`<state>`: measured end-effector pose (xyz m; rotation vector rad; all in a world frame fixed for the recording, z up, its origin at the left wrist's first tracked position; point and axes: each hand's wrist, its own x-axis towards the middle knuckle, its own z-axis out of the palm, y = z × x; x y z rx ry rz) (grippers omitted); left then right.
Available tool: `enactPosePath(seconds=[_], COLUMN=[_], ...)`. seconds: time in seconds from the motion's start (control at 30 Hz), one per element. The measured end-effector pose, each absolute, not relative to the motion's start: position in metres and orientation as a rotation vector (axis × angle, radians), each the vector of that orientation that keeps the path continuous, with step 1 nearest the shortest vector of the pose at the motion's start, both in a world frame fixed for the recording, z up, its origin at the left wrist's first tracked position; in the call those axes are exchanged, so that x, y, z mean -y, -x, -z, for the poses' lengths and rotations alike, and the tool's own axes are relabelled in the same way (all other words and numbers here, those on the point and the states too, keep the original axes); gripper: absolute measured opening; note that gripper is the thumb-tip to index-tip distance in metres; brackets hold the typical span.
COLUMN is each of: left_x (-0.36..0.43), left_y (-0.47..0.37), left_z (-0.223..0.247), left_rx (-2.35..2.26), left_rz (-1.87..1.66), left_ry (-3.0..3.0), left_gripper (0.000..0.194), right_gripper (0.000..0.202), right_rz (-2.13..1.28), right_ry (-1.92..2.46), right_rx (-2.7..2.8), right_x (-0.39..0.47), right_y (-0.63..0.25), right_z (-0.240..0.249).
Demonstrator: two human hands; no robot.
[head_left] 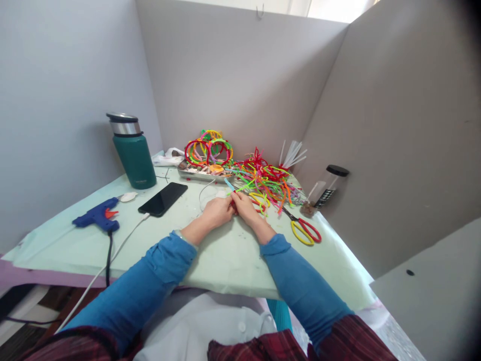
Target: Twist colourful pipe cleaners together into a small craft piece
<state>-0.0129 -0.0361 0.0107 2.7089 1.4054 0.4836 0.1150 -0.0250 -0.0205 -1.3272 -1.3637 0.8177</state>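
My left hand and my right hand meet over the middle of the table, fingers pinched together. Between them are fuzzy pipe cleaners; a light blue end sticks out above the fingertips, with bits of green and red beside it. Most of what the fingers grip is hidden. Just right of my right hand lie scissors with yellow and red handles, partly covered. Beyond them spreads a tangled heap of coloured pipe cleaners.
A second pair of scissors lies right. Behind stands a metal tray with pipe-cleaner rings. At left are a green bottle, a phone on a cable and a blue glue gun. A clear jar is far right.
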Motion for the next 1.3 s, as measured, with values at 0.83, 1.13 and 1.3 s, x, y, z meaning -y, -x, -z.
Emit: enactPosePath(seconds=[0.83, 1.13, 1.3], left_x=[0.0343, 0.0345, 0.0331], left_y=[0.0122, 0.0127, 0.0118], left_z=[-0.0085, -0.0095, -0.0082], left_rx=[-1.438, -1.433, -1.451], left_rz=[-0.498, -0.517, -0.519], left_ry=[-2.721, -2.694, -2.682], left_gripper=[0.031, 0.032, 0.032], right_gripper=[0.023, 0.020, 0.017], right_rz=[-0.889, -0.899, -0.930], right_ry=[1.275, 1.256, 1.233], right_rx=[1.326, 1.294, 1.275], right_x=[0.0247, 0.0249, 0.0228], right_y=[-0.1146, -0.1136, -0.1146], right_z=[0.0193, 0.0187, 0.0187])
